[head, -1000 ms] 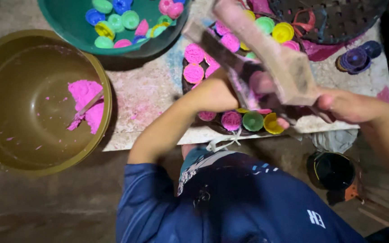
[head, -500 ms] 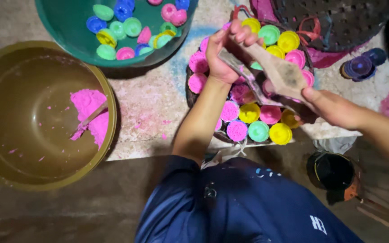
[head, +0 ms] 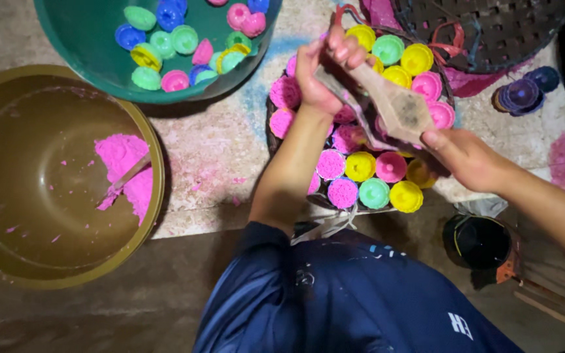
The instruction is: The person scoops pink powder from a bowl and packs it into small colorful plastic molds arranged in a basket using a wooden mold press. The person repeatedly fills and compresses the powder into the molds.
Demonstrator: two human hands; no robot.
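**Two hands on one wooden paddle above the moulds**

Both hands grip a wooden paddle [head: 397, 108]: the left hand [head: 325, 68] pinches its upper end at eleven o'clock, the right hand [head: 469, 157] clasps the lower end at four o'clock. It hangs just above the round tray [head: 271, 140] of coloured moulds [head: 359, 165]. A slip could probably knock filled cups over, spilling pink powder onto the surface [head: 210, 147].

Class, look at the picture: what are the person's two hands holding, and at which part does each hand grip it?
Both hold one flat wooden paddle: the left hand grips its narrow far end, the right hand its wide near end.
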